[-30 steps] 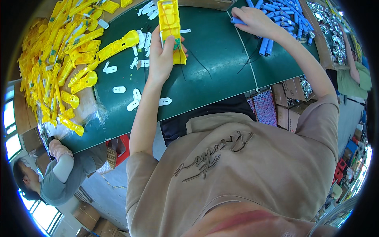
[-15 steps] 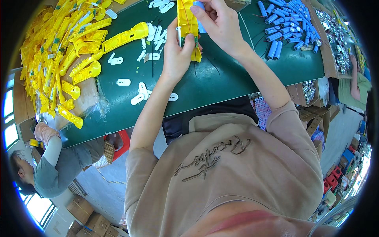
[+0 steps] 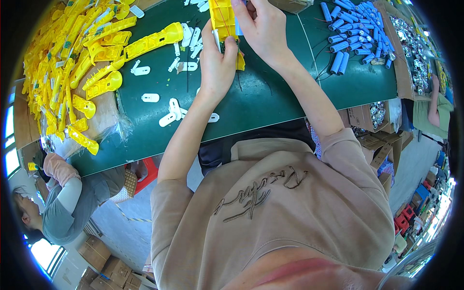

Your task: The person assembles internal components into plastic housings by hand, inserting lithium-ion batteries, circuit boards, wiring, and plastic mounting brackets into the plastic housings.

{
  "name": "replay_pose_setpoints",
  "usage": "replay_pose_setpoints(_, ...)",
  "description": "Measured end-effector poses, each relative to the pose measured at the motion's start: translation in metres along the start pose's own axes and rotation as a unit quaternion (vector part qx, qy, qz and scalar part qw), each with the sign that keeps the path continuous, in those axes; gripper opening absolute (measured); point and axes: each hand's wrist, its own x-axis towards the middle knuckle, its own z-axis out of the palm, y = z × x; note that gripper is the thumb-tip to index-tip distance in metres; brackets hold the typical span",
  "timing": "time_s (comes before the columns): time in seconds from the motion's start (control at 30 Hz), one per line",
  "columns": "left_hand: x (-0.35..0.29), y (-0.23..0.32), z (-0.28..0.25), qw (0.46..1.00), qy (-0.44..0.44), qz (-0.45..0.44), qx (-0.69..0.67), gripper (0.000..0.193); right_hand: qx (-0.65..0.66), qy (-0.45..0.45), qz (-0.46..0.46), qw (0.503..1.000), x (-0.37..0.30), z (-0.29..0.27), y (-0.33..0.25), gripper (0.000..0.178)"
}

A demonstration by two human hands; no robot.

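While the left hand (image 3: 217, 66) clamps a yellow casing (image 3: 223, 23), the right hand (image 3: 267, 35) sits beside it, grip unclear.

A long green-topped table (image 3: 275, 108) stretches over a grey floor (image 3: 123, 223), with a red stool (image 3: 151, 175) beneath its near edge, cardboard boxes (image 3: 94, 251) stacked beside a pale wall (image 3: 71, 268), and bright windows (image 3: 46, 250) glowing at left.

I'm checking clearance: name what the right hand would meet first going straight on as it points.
Probably the yellow plastic casing held in the left hand, close beside the right hand; depth is unclear, so they may already touch.
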Motion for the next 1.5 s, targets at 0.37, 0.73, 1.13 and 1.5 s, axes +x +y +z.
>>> replay_pose_setpoints(0.37, -0.001, 0.005, 0.002, 0.996, 0.021, 0.037, 0.075, 0.046, -0.012, -0.003, -0.033, 0.999, -0.002, 0.007, 0.0, 0.007)
replay_pose_setpoints(0.73, 0.0, 0.004, 0.0, 0.991, 0.031, 0.025, 0.128, 0.048, -0.071, -0.018, -0.043, 0.996, -0.008, 0.021, 0.012, 0.013)
replay_pose_setpoints(1.13, 0.001, 0.004, -0.005, 0.999, -0.011, -0.013, 0.042, 0.042, 0.136, -0.113, 0.123, 0.977, -0.006, 0.018, 0.019, 0.037)
replay_pose_setpoints(1.5, 0.007, 0.008, -0.006, 0.99, -0.026, -0.042, -0.13, 0.04, 0.435, -0.202, 0.167, 0.862, -0.001, 0.017, 0.035, 0.056)
